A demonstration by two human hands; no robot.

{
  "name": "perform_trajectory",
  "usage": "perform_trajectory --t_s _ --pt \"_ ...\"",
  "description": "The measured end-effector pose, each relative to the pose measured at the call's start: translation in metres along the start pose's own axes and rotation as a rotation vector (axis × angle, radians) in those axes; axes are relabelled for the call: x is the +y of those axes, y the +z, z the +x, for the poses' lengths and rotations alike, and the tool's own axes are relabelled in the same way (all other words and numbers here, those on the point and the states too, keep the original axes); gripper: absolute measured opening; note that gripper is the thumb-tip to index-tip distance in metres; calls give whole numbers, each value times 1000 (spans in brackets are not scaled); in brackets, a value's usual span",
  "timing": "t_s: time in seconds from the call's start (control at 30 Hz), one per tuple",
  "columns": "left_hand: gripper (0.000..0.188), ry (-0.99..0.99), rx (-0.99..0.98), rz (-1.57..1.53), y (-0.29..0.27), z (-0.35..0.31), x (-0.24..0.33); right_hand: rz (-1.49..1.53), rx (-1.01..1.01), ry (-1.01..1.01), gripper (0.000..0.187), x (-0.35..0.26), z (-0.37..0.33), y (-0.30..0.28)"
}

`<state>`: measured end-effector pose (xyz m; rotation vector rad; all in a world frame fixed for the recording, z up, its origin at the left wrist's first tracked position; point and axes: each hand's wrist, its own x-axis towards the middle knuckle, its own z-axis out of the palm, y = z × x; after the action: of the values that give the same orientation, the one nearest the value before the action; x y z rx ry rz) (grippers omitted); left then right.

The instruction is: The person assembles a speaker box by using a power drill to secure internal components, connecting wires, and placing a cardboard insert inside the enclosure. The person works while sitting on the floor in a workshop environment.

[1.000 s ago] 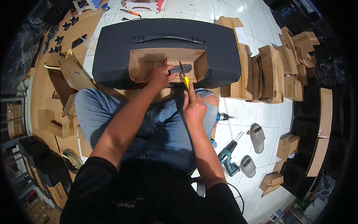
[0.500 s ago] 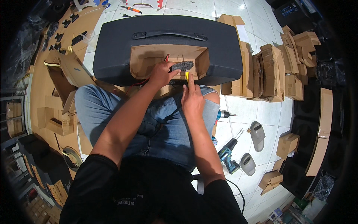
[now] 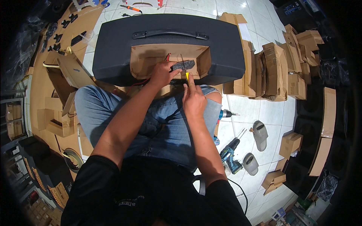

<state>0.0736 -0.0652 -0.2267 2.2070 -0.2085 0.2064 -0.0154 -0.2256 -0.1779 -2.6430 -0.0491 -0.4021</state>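
Note:
A black box-shaped cabinet (image 3: 113, 49), probably a speaker cabinet, lies before me, a strap handle (image 3: 169, 34) on its upper face. In its side is a rectangular recess (image 3: 203, 60) of bare brown board. Over this recess my left hand (image 3: 162, 73) pinches one end of a dark grey, rough foam-like strip (image 3: 189, 64). My right hand (image 3: 194, 100) grips a yellow-handled knife (image 3: 187, 76), its index finger stretched along the handle. The thin blade lies across the strip and sticks out past its far edge. Red wires (image 3: 168, 56) show inside the recess beside my left hand.
Cardboard boxes (image 3: 273, 71) stand right of the cabinet, and an open carton (image 3: 71, 69) stands at left. A cordless drill (image 3: 230, 156), another drill (image 3: 226, 114) and grey slippers (image 3: 260, 135) lie on the tiles to my right. An orange soldering iron (image 3: 132, 8) lies beyond the cabinet.
The knife has shifted slightly left along the strip, its blade now a little more slanted. Both hands keep their grip; the whole view has shifted slightly.

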Motion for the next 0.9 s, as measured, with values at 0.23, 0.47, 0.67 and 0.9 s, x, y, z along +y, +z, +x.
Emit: perform_trajectory --t_s 0.23,0.47,0.67,0.9 --pt "32 -5 4 31 2 0 -1 -28 16 -24 49 6 -1 6" --pt "31 -49 2 -111 2 -3 0 -81 -15 -19 50 3 0 2" --pt "32 -29 22 -243 0 -5 -2 -85 -38 -7 52 -2 -2 0" --pt "36 -116 29 -146 0 -4 4 -127 -93 -9 62 -1 -11 -3"
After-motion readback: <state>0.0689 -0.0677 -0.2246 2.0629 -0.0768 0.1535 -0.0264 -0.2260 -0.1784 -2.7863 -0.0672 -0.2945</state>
